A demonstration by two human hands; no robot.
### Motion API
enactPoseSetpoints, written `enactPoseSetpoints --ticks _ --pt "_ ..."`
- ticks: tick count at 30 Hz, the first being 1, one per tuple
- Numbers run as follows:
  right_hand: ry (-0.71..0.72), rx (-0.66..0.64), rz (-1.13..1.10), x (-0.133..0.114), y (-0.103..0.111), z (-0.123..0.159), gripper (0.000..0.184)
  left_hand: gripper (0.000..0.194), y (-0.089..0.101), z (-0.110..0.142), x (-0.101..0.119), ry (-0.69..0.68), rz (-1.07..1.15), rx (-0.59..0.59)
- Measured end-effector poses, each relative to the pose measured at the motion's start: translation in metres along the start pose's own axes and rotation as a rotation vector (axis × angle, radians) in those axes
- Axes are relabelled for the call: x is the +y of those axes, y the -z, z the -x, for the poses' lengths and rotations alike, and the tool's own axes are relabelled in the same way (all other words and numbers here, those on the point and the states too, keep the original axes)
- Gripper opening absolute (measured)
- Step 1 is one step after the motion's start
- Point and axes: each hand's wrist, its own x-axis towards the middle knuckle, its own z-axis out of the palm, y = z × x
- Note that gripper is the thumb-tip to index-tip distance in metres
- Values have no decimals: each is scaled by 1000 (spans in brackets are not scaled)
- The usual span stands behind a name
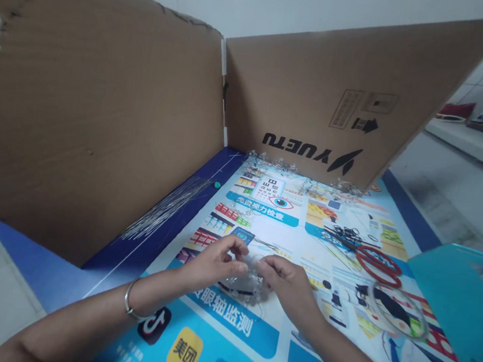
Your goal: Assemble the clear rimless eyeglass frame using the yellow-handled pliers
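Over the printed poster, my left hand (224,258) has its fingers curled and its thumb close to the fingertips. My right hand (278,273) faces it, thumb and forefinger pinched together. What the fingertips hold is too small and blurred to make out. Just beneath both hands lies a cluster of clear, shiny pieces (247,287), partly hidden by the fingers. A slim metal tool (267,244) lies just beyond my hands, partly covered by them.
Red-handled scissors (377,266) lie to the right, near black bands (349,234) and a clear ring-shaped roll (399,310). Thin wires (169,205) lie left. Cardboard panels (312,96) stand behind, with more clear pieces (278,164) along their base. A teal folder-like object (443,285) is far right.
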Motion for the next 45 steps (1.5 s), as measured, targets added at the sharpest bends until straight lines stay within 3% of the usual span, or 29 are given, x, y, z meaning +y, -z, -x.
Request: enactPoseSetpoints --ticks 5,12,24,31,36,42,45 --pt "-91 43 -141 8 0 1 29 39 11 15 -16 45 120 -116" --pt "-116 70 -251 12 0 2 34 30 13 13 -27 221 301 -255" --pt "-135 77 -301 16 -2 2 34 33 16 10 -37 318 377 -213" --pt "-128 79 -309 16 -2 2 33 32 14 8 -38 294 391 -196" --pt "-130 87 -312 17 -2 3 31 30 11 7 -35 295 329 -128" --pt "-108 101 -336 21 -4 1 32 34 9 5 -33 291 296 46" --pt "-107 101 -356 22 -4 2 33 31 10 4 -34 280 269 63"
